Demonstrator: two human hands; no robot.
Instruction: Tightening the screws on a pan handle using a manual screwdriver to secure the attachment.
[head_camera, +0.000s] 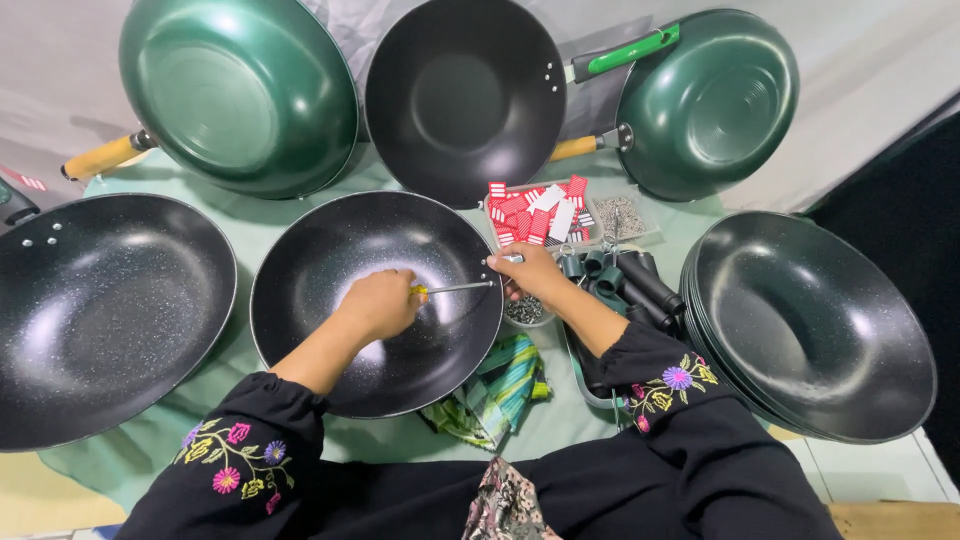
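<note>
Left hand (378, 305) is closed around a screwdriver (455, 288) inside the black wok (330, 250); right hand (530, 272) pinches its rim.

We list the speckled wok (330, 260) as dark metal with a glossy, flecked non-stick coat; the wok at far left (100, 310) carries the same speckled finish. The screwdriver (455, 288) we record with a bright steel shaft and a yellow plastic handle. The two green pans (240, 90) (710, 100) show smooth, satin-gloss enamel; one has a pale wooden handle (100, 158), another handle (630, 50) is shiny green plastic. The stacked woks (810, 320) look glossy black. The table cover (150, 440) is matt pale-green cloth; the striped rag (495, 390) is soft woven fabric. The sleeves (690, 420) are matt black cloth with embroidered flowers.
</note>
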